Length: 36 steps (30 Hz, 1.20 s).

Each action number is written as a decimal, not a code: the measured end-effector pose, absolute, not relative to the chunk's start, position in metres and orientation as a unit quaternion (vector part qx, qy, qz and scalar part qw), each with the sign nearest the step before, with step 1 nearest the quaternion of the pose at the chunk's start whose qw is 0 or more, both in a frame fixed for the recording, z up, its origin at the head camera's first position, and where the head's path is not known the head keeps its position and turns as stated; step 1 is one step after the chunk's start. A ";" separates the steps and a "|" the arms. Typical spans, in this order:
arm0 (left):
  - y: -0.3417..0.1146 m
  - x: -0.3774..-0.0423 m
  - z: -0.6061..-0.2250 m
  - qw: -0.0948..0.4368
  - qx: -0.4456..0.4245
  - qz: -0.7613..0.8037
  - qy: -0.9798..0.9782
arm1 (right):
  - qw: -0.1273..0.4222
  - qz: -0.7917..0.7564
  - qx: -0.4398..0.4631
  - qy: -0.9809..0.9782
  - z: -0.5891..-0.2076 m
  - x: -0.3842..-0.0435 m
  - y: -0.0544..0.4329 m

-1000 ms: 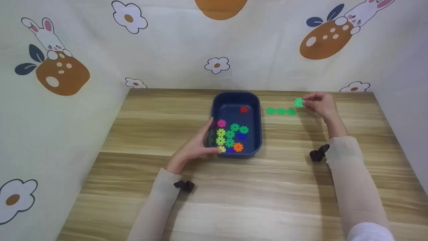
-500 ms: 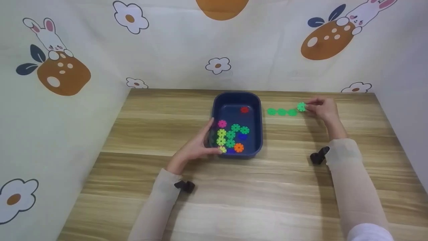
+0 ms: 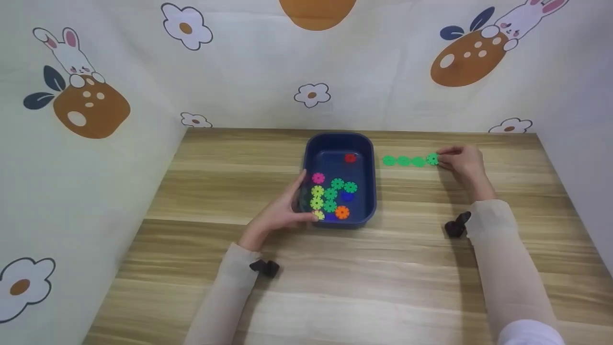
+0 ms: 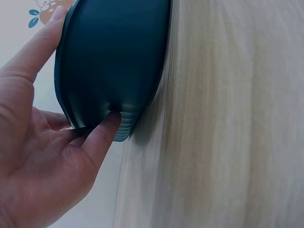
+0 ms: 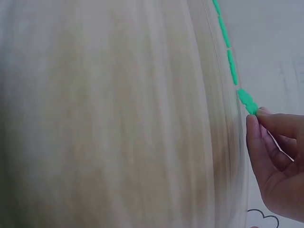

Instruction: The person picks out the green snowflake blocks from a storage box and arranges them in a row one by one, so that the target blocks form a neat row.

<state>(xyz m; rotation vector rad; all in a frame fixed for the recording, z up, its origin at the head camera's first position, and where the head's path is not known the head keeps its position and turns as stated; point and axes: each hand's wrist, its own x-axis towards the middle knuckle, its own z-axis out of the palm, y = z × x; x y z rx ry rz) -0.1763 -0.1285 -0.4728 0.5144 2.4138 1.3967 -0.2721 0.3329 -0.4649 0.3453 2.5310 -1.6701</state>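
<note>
My right hand (image 3: 465,163) pinches a green notched plastic disc (image 3: 432,159) between thumb and fingertips, at the right end of a row of green discs (image 3: 403,161) on the table. In the right wrist view the held disc (image 5: 247,101) is tilted, its far edge close to the last disc of the row; whether they touch I cannot tell. My left hand (image 3: 282,206) grips the left wall of a dark blue tray (image 3: 369,191), thumb at the near rim. The left wrist view has fingers (image 4: 102,137) pressed against the outside of the tray (image 4: 114,52).
Inside the tray lie several loose discs: green (image 3: 330,193), yellow (image 3: 317,203), orange (image 3: 342,212), pink (image 3: 318,178), red (image 3: 350,157) and blue (image 3: 347,196). A patterned cloth (image 3: 239,72) stands along the back edge of the wooden table (image 3: 335,278).
My right hand has come down and slightly toward me, bringing the green disc from above the row to its right end. The left hand keeps its hold on the tray.
</note>
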 end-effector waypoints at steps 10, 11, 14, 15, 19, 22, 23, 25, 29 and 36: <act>-0.130 -0.175 -0.472 0.153 0.180 0.485 0.842 | 0.044 -0.519 0.117 0.846 -0.463 -0.271 0.334; -0.130 -0.175 -0.472 0.154 0.179 0.486 0.841 | 0.043 -0.517 0.120 0.846 -0.463 -0.270 0.334; -0.130 -0.174 -0.472 0.156 0.174 0.489 0.840 | 0.040 -0.525 0.126 0.841 -0.461 -0.269 0.334; -0.130 -0.174 -0.472 0.156 0.173 0.489 0.841 | 0.040 -0.530 0.128 0.838 -0.461 -0.269 0.334; -0.129 -0.175 -0.472 0.155 0.171 0.490 0.841 | 0.034 -0.539 0.133 0.831 -0.458 -0.268 0.333; -0.128 -0.175 -0.472 0.154 0.174 0.494 0.838 | 0.033 -0.528 0.134 0.838 -0.456 -0.268 0.332; -0.128 -0.175 -0.472 0.154 0.174 0.495 0.837 | 0.031 -0.520 0.133 0.843 -0.456 -0.268 0.332; -0.128 -0.175 -0.473 0.154 0.176 0.497 0.836 | 0.031 -0.514 0.131 0.847 -0.454 -0.269 0.331; -0.128 -0.176 -0.474 0.150 0.181 0.496 0.836 | 0.030 -0.520 0.117 0.845 -0.449 -0.270 0.327; -0.128 -0.177 -0.475 0.150 0.181 0.501 0.833 | 0.027 -0.581 0.094 0.808 -0.433 -0.270 0.313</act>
